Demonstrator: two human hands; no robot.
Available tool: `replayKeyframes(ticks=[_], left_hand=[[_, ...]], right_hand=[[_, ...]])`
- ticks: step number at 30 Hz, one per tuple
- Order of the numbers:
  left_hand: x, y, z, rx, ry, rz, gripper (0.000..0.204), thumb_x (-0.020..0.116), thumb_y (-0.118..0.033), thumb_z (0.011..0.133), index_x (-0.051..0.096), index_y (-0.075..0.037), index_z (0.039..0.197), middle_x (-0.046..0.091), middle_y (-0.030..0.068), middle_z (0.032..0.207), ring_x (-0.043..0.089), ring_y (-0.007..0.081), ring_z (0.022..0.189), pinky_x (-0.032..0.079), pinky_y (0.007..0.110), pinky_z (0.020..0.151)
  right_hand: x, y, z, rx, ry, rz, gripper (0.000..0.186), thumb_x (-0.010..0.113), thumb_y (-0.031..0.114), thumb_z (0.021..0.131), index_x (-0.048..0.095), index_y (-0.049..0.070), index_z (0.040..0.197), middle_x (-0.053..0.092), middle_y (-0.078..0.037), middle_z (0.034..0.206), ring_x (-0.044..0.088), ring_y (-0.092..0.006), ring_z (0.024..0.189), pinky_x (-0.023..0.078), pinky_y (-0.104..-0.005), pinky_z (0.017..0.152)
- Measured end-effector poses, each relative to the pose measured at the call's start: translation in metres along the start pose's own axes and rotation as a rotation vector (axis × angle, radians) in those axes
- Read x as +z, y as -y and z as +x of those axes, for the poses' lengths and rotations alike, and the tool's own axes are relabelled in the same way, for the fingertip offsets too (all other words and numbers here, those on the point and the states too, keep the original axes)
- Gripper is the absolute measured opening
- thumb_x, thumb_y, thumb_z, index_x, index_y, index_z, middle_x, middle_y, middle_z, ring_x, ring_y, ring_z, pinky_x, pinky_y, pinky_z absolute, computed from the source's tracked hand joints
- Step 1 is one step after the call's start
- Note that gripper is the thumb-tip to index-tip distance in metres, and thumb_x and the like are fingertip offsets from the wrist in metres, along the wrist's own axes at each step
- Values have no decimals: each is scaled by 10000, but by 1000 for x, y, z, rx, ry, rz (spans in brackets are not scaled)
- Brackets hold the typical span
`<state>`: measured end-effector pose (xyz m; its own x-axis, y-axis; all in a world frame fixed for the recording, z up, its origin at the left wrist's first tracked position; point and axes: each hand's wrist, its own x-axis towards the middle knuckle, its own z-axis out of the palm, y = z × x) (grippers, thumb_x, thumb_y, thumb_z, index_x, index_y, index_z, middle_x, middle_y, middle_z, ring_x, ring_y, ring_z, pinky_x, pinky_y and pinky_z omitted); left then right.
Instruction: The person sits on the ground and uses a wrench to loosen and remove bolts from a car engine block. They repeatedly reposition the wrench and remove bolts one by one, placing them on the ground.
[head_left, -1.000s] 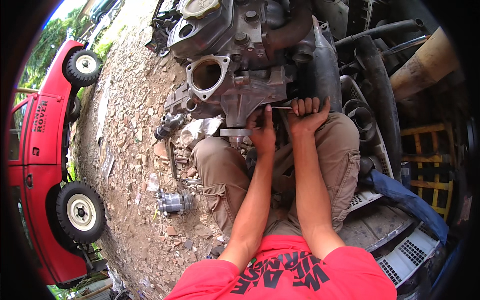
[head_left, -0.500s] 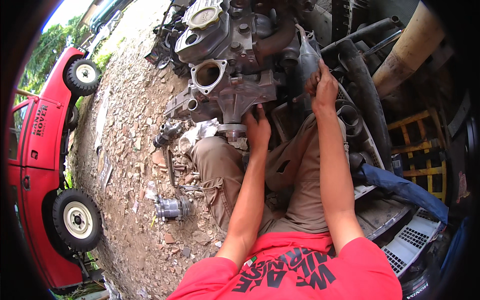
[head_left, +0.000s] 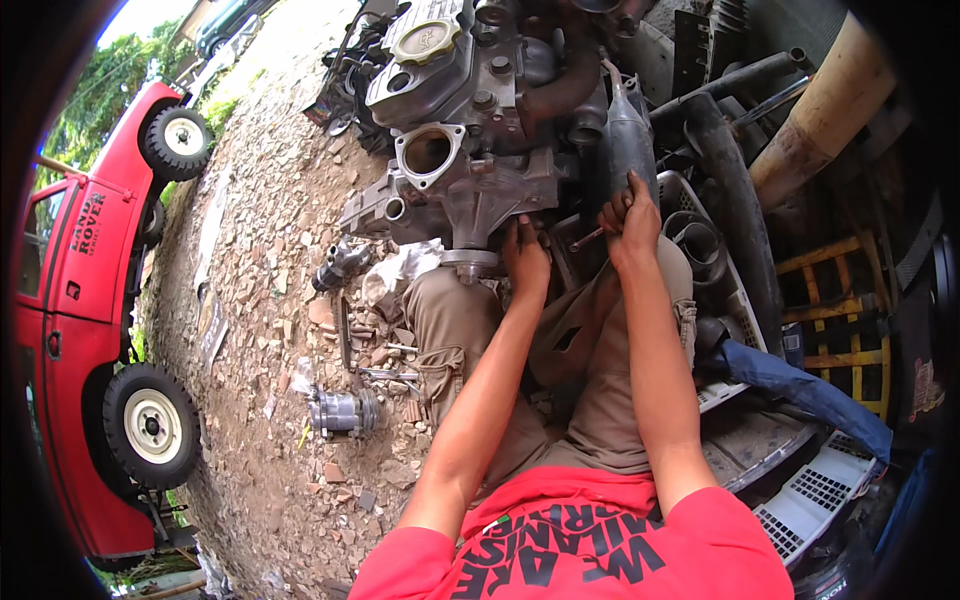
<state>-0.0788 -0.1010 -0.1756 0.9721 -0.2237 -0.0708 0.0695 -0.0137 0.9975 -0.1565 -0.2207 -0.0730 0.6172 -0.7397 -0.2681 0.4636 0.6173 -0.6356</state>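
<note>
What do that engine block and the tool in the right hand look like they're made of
The engine block looks like cast metal, likely aluminium or iron: dull grey, rough-surfaced, grimy, with bolted flanges. The slim tool held by the right hand appears to be bare steel, grey with a slight sheen; it is too small to tell more.

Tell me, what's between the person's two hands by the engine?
In the head view, a slim metal wrench spans the gap between the left hand and the right hand, just below the engine.
</note>
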Motion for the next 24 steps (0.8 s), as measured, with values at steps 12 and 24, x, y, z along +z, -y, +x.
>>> replayKeyframes(ticks=[12, 24], left_hand=[[-22, -41, -19, -239, 122, -138, 400, 459, -417, 977, 374, -135, 1248, 534, 56, 839, 457, 98, 467, 332, 242, 385], [-19, -39, -23, -501, 274, -652, 318, 472, -418, 956, 468, -111, 1039, 542, 20, 856, 481, 113, 579, 294, 221, 414]], right_hand=[[3, 6, 1, 29, -7, 60, 390, 514, 285, 944, 354, 135, 622, 226, 24, 482, 211, -108, 400, 222, -279, 423], [-2, 4, 5, -1, -29, 26, 382, 508, 275, 942, 353, 134, 622, 234, 19, 494, 216, -112, 409, 213, -281, 423]])
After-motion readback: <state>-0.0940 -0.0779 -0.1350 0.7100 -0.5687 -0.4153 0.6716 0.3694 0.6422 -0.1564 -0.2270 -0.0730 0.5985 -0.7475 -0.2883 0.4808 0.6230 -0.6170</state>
